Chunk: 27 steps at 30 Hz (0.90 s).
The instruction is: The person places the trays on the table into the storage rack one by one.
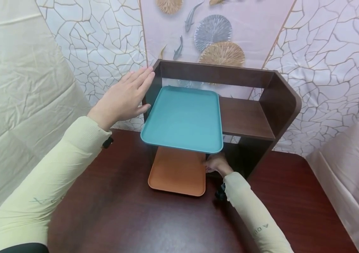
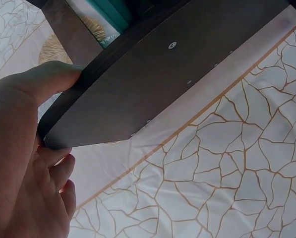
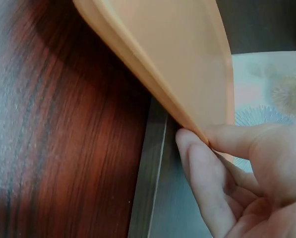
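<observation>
My left hand (image 1: 124, 95) is at the left side panel of a dark brown desktop shelf (image 1: 245, 117). In the left wrist view the thumb lies on the edge of that panel (image 2: 123, 94) and the fingers are at its other side, holding it. My right hand (image 1: 217, 164) pinches the right edge of an orange tray (image 1: 176, 172) between thumb and fingers, also plain in the right wrist view. The orange tray is partly inside the lower compartment, its near end sticking out over the table. Above it, a teal tray (image 1: 184, 117) lies on the upper board and juts out at the front.
The shelf stands on a dark reddish wooden table (image 1: 119, 207). Behind it hangs a cloth with gold crack lines (image 1: 331, 56) and round leaf prints. Pale draped fabric (image 1: 15, 80) hangs at the left, more (image 1: 353, 161) at the right.
</observation>
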Available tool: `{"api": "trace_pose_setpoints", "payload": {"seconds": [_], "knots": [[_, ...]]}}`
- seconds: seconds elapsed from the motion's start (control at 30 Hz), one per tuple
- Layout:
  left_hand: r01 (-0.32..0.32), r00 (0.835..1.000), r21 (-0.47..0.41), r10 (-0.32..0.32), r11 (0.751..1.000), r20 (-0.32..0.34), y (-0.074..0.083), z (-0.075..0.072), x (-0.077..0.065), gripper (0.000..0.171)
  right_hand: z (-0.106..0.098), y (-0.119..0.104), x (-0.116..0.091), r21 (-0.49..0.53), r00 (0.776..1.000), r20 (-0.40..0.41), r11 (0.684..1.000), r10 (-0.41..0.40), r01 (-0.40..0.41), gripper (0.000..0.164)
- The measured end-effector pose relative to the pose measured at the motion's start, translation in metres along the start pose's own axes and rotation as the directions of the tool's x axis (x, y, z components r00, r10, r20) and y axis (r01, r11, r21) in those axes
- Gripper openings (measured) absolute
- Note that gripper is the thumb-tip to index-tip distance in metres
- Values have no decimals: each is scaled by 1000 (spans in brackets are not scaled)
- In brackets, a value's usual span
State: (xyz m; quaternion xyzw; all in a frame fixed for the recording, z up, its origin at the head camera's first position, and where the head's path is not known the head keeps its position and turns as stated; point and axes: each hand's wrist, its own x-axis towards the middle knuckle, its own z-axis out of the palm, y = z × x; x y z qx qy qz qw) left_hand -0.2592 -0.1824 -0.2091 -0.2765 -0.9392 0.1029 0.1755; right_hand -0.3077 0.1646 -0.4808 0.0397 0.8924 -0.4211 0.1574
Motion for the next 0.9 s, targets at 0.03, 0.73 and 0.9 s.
{"api": "trace_pose_setpoints", "payload": {"seconds": [0.03, 0.73, 0.9], "knots": [[0, 1000, 0, 0, 1000, 2, 0, 1, 0, 88, 0, 1, 0, -2, 1000, -10, 1000, 2, -2, 18], [0, 1000, -136, 2, 991, 16, -12, 3, -3, 92, -47, -21, -92, -416, 933, 19, 846, -359, 334, 41], [5, 1000, -288, -9, 958, -11, -15, 2, -21, 92, -63, -21, -122, -501, 901, -9, 782, -434, 371, 56]]}}
